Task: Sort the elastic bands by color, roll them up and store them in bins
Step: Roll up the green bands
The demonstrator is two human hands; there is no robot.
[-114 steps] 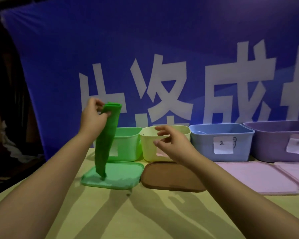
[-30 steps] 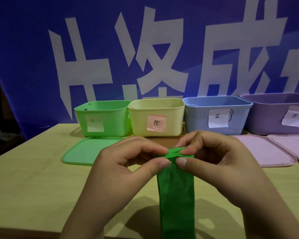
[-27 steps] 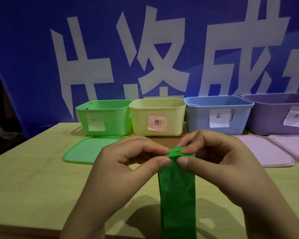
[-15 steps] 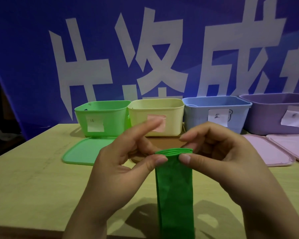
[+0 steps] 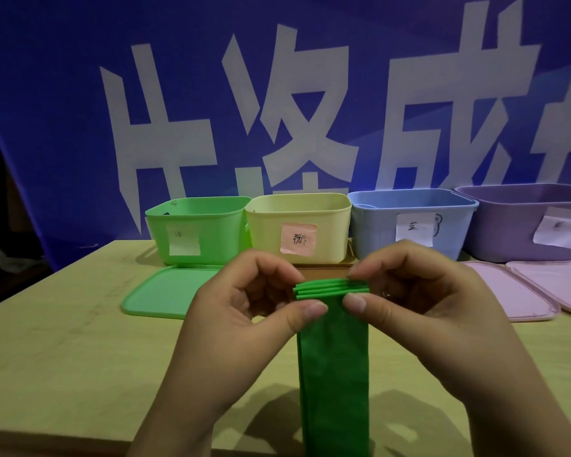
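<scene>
The top of the green band is pinched at its left corner by the left hand and at its right corner by the right hand, thumb in front and fingers behind in each grip. The band is held above the worktop, in front of the bins, and hangs straight down out of the bottom of the view.

Along the far side of the worktop four bins are lined up, left to right: a green bin, a yellow bin, a blue bin and a purple bin, each with a paper label on its front. A green lid lies flat before the green bin, a brown lid is mostly hidden behind the hands, and pink lids lie to the right. A blue banner with large white characters stands behind the bins.

The worktop's left edge runs diagonally, with bare surface left of the hands. The near edge is seen at the bottom left.

The band is flat, wide and bright green; several stacked layers are seen as ridges along its top edge.
</scene>
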